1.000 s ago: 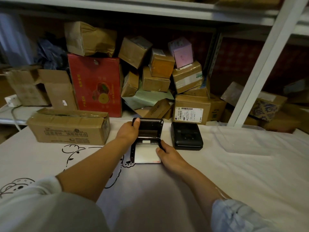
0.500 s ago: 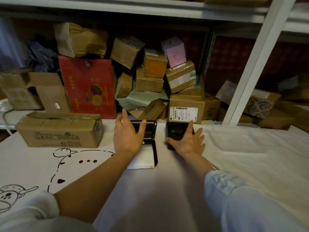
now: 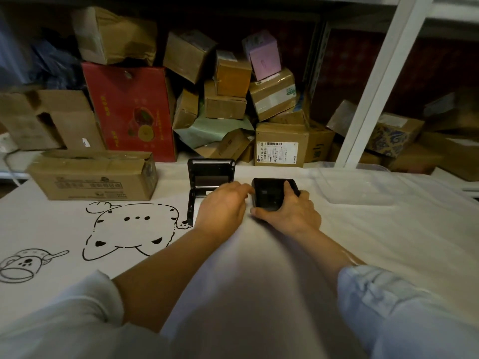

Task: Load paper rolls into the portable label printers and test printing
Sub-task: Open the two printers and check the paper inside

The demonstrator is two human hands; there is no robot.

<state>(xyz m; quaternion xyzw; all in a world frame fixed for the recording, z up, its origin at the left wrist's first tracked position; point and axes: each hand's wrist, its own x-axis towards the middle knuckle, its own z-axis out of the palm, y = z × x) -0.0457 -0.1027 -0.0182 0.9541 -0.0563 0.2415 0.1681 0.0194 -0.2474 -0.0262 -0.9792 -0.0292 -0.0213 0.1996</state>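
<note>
Two black label printers sat on the white table (image 3: 363, 242), side by side near its far edge. The open printer (image 3: 207, 174) stood on the left with its lid raised upright, its paper bay facing the camera (whether a roll lay inside could not be told, since the left hand covered most of the bay). The left hand (image 3: 223, 206) rested palm down over the lower part of that printer, its fingers (image 3: 243, 189) stretched toward the neighbouring unit, loose and holding nothing that could be seen. The right hand (image 3: 290, 216) gripped the closed printer (image 3: 269, 195), thumb along its near left corner and one finger curled over its right side. That printer was tilted slightly, its near end in the palm.

A long cardboard box (image 3: 90, 177) lay on the table to the left, above a cat drawing (image 3: 132, 229) on the cover. A clear plastic tray (image 3: 357, 187) sat to the right. Stacked parcels (image 3: 228, 99) filled the shelf behind.
</note>
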